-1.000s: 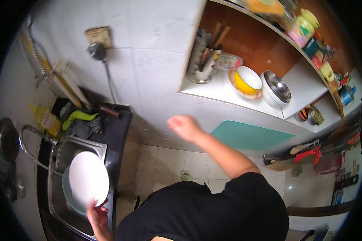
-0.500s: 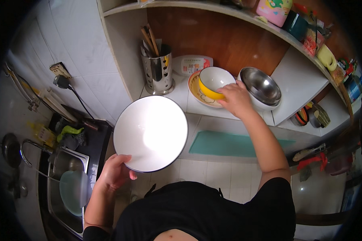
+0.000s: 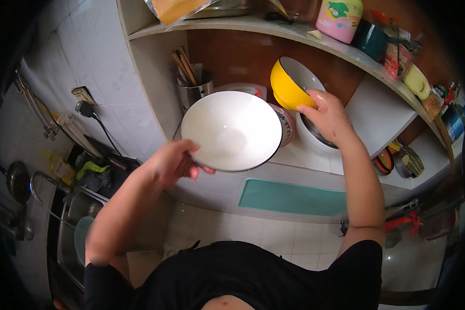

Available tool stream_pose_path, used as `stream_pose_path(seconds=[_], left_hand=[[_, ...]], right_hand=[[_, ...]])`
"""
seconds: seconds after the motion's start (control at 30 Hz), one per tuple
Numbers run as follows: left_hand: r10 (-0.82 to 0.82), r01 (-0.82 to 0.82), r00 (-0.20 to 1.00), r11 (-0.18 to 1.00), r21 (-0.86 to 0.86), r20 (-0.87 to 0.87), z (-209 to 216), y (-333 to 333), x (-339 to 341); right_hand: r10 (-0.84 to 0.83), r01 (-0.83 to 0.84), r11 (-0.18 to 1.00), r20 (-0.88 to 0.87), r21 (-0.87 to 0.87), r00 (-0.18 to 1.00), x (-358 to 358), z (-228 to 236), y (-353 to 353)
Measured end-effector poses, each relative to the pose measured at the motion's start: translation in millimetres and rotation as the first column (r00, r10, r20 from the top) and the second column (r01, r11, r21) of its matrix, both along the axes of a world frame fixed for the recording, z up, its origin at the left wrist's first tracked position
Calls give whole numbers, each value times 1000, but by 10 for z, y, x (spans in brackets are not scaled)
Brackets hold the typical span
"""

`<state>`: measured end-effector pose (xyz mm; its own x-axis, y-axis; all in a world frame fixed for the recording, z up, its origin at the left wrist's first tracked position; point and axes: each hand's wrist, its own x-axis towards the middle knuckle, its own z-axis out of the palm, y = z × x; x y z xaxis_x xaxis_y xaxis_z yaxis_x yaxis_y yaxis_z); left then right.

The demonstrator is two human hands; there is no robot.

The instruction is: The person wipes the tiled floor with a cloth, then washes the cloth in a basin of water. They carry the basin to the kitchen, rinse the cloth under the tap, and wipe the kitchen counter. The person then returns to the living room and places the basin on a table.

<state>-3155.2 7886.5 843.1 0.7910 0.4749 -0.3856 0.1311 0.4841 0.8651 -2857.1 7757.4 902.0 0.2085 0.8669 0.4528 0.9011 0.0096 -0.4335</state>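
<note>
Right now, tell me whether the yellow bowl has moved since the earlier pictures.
Yes: the right hand has lifted the yellow bowl upward in the view, closer to the upper shelf.

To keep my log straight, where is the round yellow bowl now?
Head view, right of centre: the round yellow bowl is in the right hand, right of the wide white dark-rimmed bowl.

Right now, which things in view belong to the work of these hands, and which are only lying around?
In the work:
- large white bowl, held by the left hand
- yellow bowl, tilted, held by the right hand

Apparently just around:
- metal utensil holder
- pink-and-green jar
- black plug
- yellow bottle
</note>
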Motion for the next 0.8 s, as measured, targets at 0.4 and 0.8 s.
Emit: stream_pose_path(seconds=[0.4,0.8], left_hand=[[0,14,974,998,61,-226,-260,345,1153],[52,-12,975,983,185,-215,103,510,1145]], right_hand=[[-15,27,997,161,-74,987,40,-13,-333],[-66,62,998,196,29,978,346,111,-571]])
